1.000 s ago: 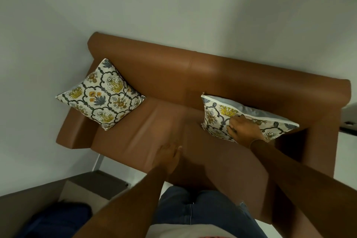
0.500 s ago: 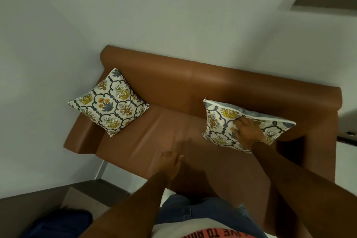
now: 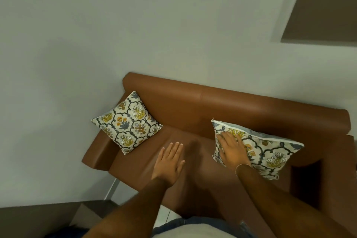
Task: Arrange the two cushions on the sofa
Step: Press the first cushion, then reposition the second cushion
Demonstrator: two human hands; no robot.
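Observation:
A brown leather sofa (image 3: 193, 106) stands against a white wall. One floral cushion (image 3: 126, 124) leans on its corner in the sofa's left end, propped like a diamond. A second floral cushion (image 3: 270, 150) lies tilted against the backrest at the right end. My right hand (image 3: 232, 149) rests flat on the left part of this right cushion, fingers spread, not gripping. My left hand (image 3: 169, 161) hovers open over the middle of the seat, holding nothing.
The white wall runs behind and left of the sofa. A dark low surface (image 3: 34, 216) sits at the bottom left, next to the sofa's left armrest (image 3: 96, 152). The right armrest (image 3: 336, 160) rises beside the right cushion. My jeans (image 3: 193, 224) show at the bottom edge.
My right hand slid from the middle of the right cushion to its left part and flattened. My left hand rose forward over the seat with fingers extended. The view tilted upward.

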